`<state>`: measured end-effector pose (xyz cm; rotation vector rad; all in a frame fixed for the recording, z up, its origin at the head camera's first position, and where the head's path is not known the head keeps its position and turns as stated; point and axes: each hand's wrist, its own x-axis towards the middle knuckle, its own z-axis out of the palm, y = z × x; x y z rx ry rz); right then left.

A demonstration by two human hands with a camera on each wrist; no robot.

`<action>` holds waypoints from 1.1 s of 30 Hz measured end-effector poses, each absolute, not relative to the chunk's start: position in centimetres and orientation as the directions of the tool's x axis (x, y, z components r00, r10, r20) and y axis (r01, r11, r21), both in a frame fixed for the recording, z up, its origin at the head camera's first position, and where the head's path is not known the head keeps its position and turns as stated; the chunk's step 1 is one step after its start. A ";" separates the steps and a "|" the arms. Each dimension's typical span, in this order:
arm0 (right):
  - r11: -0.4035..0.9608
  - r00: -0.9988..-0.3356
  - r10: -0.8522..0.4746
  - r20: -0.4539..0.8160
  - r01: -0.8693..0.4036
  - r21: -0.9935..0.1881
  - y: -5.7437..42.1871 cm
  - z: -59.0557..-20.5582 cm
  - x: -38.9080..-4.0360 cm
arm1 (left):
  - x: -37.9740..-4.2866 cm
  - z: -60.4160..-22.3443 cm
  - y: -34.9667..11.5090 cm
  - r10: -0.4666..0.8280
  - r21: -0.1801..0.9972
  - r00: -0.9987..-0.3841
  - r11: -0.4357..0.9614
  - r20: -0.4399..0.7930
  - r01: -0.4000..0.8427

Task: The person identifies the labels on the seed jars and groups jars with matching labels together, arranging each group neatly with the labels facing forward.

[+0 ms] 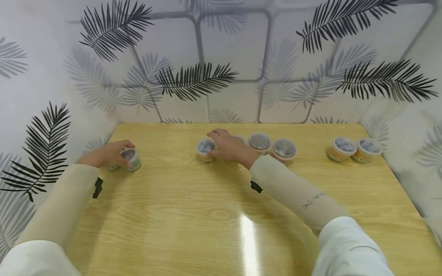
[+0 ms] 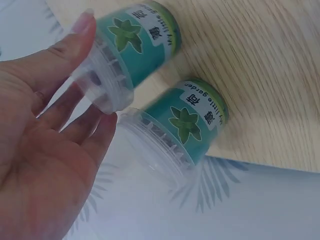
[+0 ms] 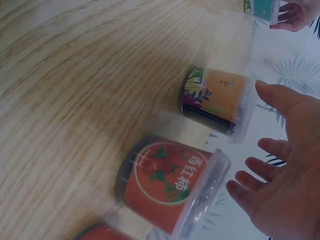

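On the table's left side, my left hand (image 1: 108, 153) grips a lidded plastic cup (image 1: 135, 164) with a green label by its clear lid, thumb on one side and fingers on the other. A second green-labelled cup (image 2: 185, 117) with a leaf picture stands beside it. My right hand (image 1: 226, 145) is at the table's middle, fingers loosely spread. Its thumb is at the lid of an orange-labelled cup (image 3: 215, 97); whether they touch I cannot tell. Close to its fingers is a red-labelled cup (image 3: 162, 182), partly hidden by the hand in the head view.
Two more lidded cups, one grey-topped (image 1: 259, 142) and one beside it (image 1: 284, 148), stand right of my right hand, near the forearm. Farther right are two orange-coloured cups, one (image 1: 342, 148) next to another (image 1: 367, 149). A leaf-patterned wall (image 1: 235, 46) borders the wooden table (image 1: 165, 214).
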<state>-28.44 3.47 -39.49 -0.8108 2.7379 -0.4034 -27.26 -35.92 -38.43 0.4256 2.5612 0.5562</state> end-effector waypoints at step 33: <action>0.783 -0.796 -0.572 -0.197 -0.458 -0.421 1.6 -40.9 -28.5 | -27.6 -38.1 -35.9 0.338 0.369 -0.852 0.910 -0.400 0.188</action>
